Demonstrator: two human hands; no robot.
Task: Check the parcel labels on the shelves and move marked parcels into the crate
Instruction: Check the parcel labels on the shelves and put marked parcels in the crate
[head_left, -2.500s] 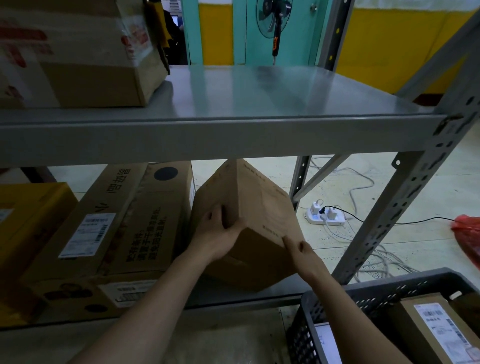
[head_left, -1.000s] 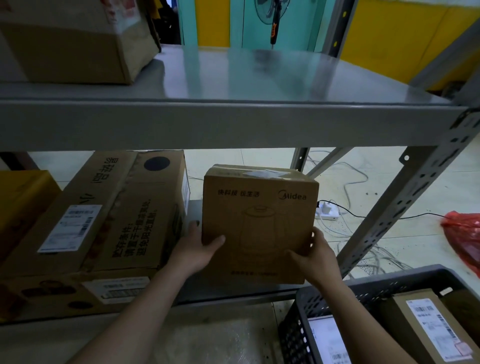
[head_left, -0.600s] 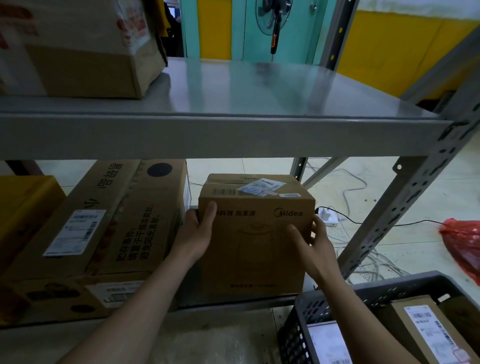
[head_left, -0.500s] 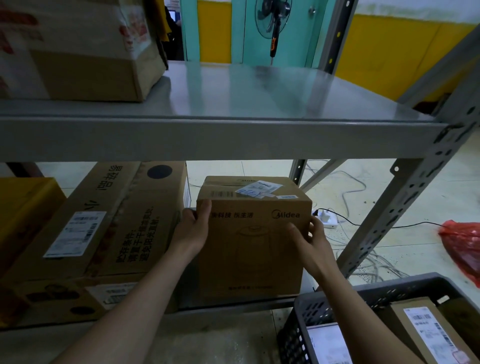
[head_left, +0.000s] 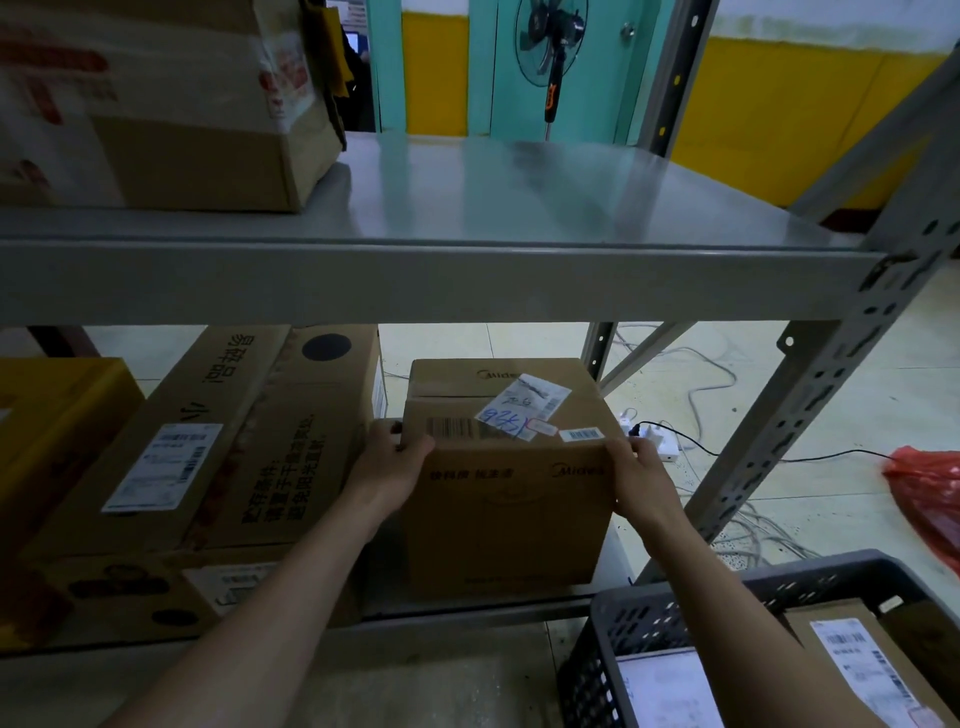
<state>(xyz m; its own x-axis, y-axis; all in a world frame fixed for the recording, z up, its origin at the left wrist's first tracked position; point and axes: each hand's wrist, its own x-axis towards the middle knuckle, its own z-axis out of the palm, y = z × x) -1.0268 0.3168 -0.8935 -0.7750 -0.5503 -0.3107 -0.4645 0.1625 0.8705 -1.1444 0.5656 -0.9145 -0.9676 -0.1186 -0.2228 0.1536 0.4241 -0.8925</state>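
Two hands, left hand (head_left: 390, 470) and right hand (head_left: 640, 480), grip one Midea box (head_left: 511, 499); crate (head_left: 727, 613) holds two parcels.

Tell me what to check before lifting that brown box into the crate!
1. Left hand grips the box at its top left corner: ok.
2. Right hand grips its top right corner: ok.
3. Label faces up, with blue handwriting: ok.
4. That writing is the wanted mark: cannot tell.
5. Room in the crate, which already holds parcels: cannot tell.
6. Headroom under the upper shelf: ok.
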